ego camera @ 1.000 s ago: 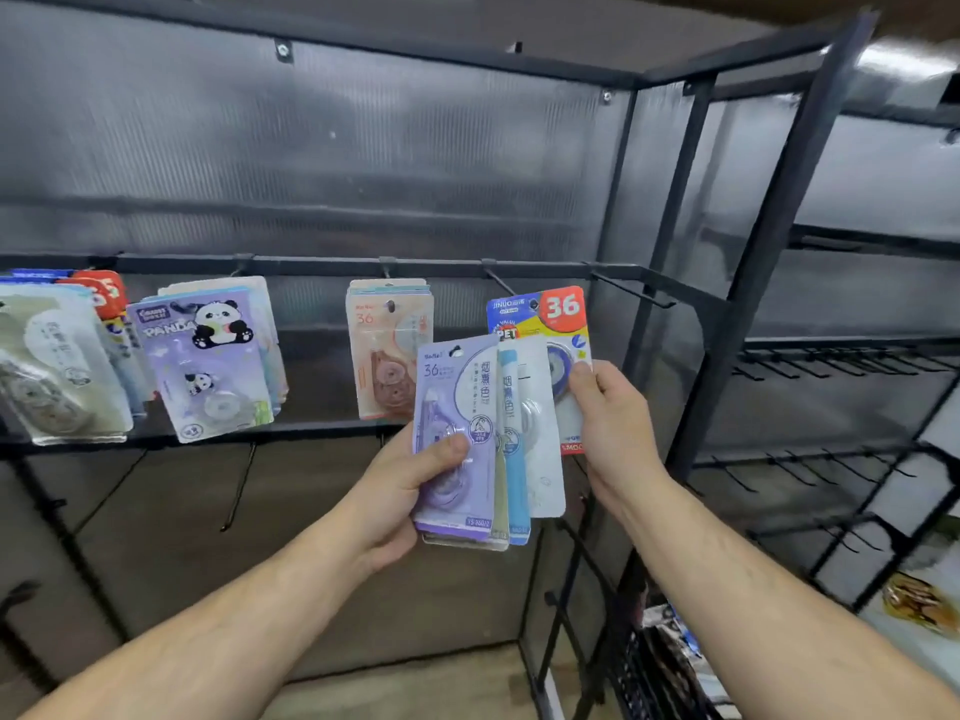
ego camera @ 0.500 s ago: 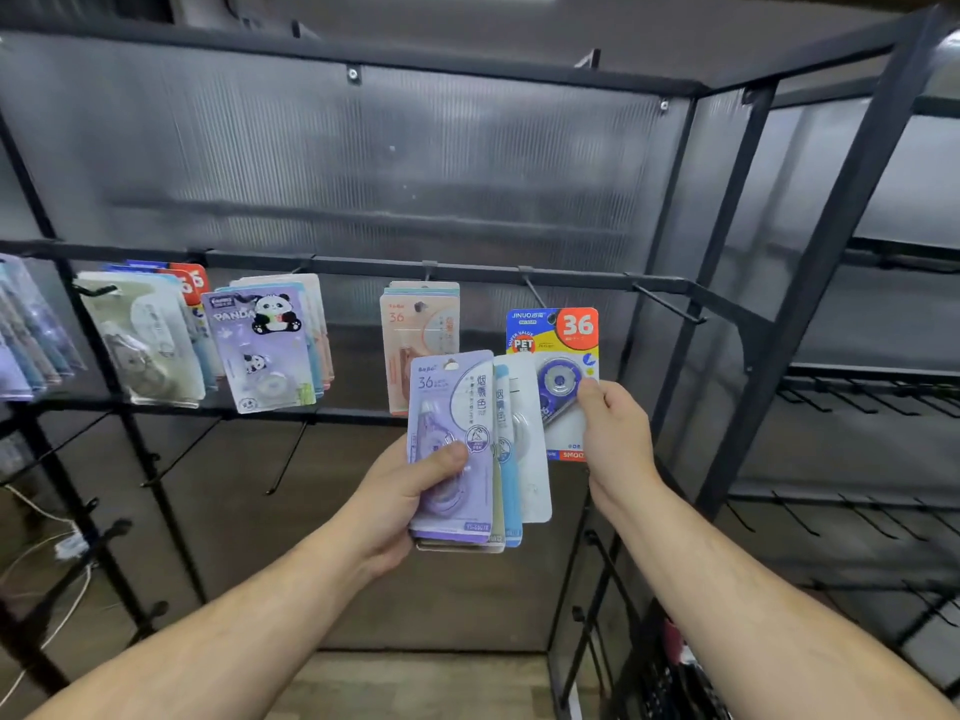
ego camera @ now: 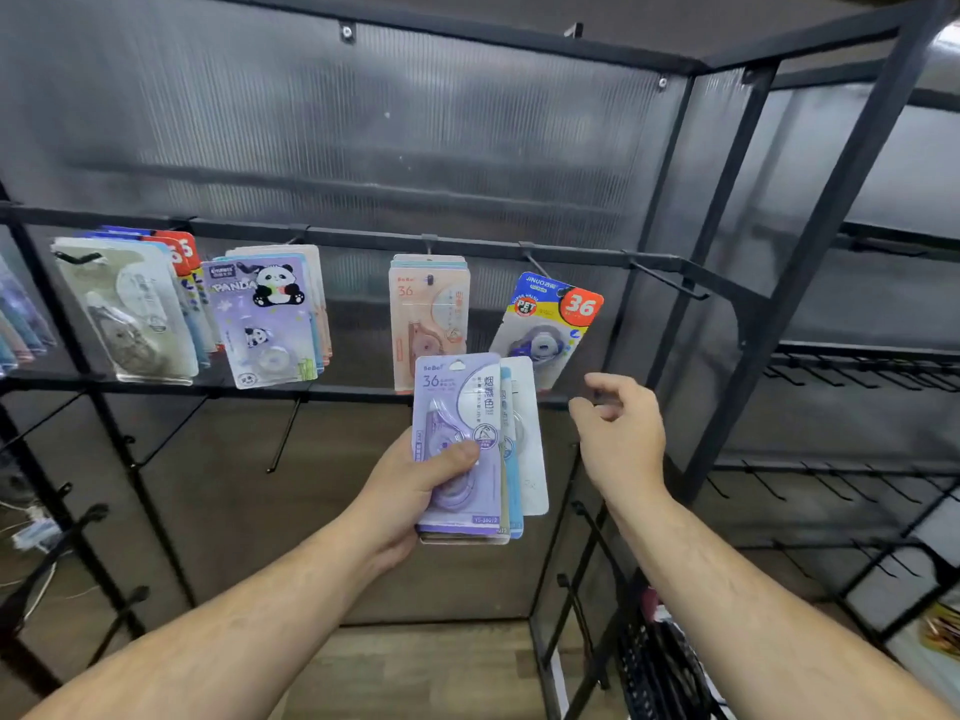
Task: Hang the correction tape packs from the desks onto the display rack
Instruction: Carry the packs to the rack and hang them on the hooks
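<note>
My left hand [ego camera: 415,491] grips a fanned stack of correction tape packs [ego camera: 467,407], a purple one in front with blue and white ones behind. My right hand [ego camera: 621,439] hovers empty to the right of the stack, fingers loosely curled. Just above it a blue and yellow pack marked 36 [ego camera: 550,324] hangs tilted on a hook of the black display rack [ego camera: 467,244]. To its left hang a peach pack group [ego camera: 428,314], a panda pack group [ego camera: 265,319] and more packs [ego camera: 130,309].
A bare hook [ego camera: 670,283] juts from the rail right of the hung pack. Lower rails carry several bare hooks [ego camera: 283,439]. A second rack with bare hooks [ego camera: 857,376] stands to the right. Cables [ego camera: 31,532] lie on the floor at left.
My right hand has let go of the blue and yellow pack, which now hangs tilted on its hook, and has dropped down and to the right. The left hand still holds the stack.
</note>
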### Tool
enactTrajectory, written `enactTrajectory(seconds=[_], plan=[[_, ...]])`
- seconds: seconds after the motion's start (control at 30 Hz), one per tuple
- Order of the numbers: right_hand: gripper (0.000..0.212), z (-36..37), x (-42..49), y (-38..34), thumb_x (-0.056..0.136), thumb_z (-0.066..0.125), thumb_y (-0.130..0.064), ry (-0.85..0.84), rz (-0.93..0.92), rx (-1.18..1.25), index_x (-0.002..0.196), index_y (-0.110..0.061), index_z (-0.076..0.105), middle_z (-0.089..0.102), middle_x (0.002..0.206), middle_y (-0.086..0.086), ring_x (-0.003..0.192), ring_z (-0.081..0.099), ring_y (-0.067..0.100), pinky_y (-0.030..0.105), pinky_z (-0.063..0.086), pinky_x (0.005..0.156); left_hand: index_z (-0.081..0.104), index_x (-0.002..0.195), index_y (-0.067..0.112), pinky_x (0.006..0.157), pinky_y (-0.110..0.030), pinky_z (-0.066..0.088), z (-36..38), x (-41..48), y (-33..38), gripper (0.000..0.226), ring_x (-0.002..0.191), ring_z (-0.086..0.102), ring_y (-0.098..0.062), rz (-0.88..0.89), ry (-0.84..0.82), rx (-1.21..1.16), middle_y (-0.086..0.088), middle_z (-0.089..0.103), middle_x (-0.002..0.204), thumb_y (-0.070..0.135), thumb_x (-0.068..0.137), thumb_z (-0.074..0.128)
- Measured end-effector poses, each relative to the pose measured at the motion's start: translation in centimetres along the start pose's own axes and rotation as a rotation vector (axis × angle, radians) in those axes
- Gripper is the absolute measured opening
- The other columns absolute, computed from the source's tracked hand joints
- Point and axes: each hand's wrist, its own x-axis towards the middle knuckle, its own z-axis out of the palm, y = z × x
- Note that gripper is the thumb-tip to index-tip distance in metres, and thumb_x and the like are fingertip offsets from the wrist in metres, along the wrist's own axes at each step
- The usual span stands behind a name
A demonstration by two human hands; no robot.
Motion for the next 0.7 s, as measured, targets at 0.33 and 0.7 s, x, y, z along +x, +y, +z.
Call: enactTrajectory(seconds=[0.33,0.7], plan=[[0.037,0.2,-3.1,-1.3,0.074,0.084,-0.046,-0.507,-0.074,-0.041,0.081,-0.019,0.060,0.062,0.098,0.002,0.081,0.056,0.005,0.016,0.040,0.070,0.060,0.135,0.014,0.103,-0.052,0.053,2.7,1.2,-0.5,0.036,0.117,0.069,-0.036,0.053,0.084,0.027,-0.013,0.072,0.125,0.010,0.099,0.061],[0.020,-1.7,-0.7,0.0,0.081,0.083,-0.020,-0.527,0.102,0.200,0.080,-0.011,0.064,0.071,0.078,-0.001,0.072,0.062,0.016,0.037,0.049,0.072,0.061,0.136,0.011,0.106,-0.058,0.050,5.4,2.0,-0.8,0.041,0.116,0.068,-0.039,-0.058,0.230,-0.082,-0.019,0.072,0.124,0.036,0.105,0.050]])
